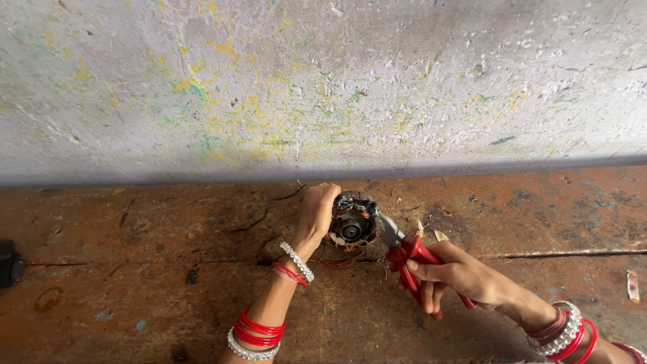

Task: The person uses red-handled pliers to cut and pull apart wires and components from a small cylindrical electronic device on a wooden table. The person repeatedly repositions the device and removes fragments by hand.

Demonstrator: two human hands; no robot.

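Note:
A small round motor armature (352, 221) with dark windings and a metal hub stands on the rusty brown bench (168, 269) close to the wall. My left hand (315, 212) grips its left side and holds it upright. My right hand (453, 273) squeezes the red handles of a pair of pliers (411, 256), whose metal jaws touch the right edge of the armature. Thin reddish wire strands trail from under the armature toward my left wrist. Both wrists wear red and white bangles.
A grey wall (323, 81) flecked with yellow and green paint rises right behind the bench. A dark object (9, 263) sits at the left edge. Small scraps (632, 286) lie at the right, and a crack runs along the bench.

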